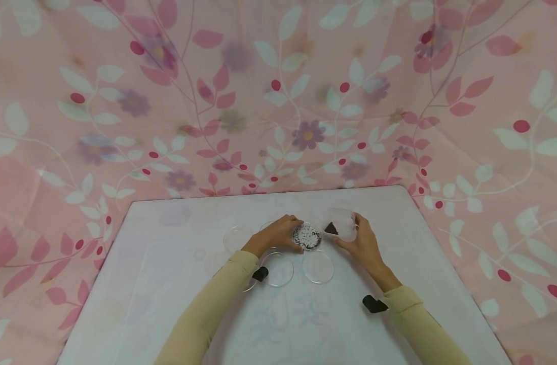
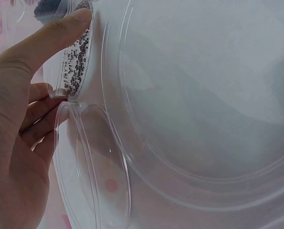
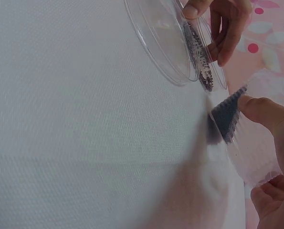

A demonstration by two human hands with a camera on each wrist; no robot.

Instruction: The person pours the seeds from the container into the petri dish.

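Note:
My left hand (image 1: 278,234) holds a clear round petri dish (image 1: 307,236) by its side, thumb and fingers on the rim. Small dark granules lie scattered over the dish's bottom. To the right of it, my right hand (image 1: 362,243) grips a translucent plastic container (image 1: 344,223), tilted towards the dish. Whether this is a bag or a cup I cannot tell. Dark granules (image 3: 227,117) fill its lower corner in a triangle in the right wrist view. The thumb presses beside that corner, with other fingers on the far side. No stream of granules shows between container and dish.
Several clear petri dishes stand close together on the white table: a front dish (image 1: 278,269), one to its right (image 1: 318,266) and a back-left dish (image 1: 237,240). The left forearm partly covers others. A pink floral curtain (image 1: 269,101) surrounds the table.

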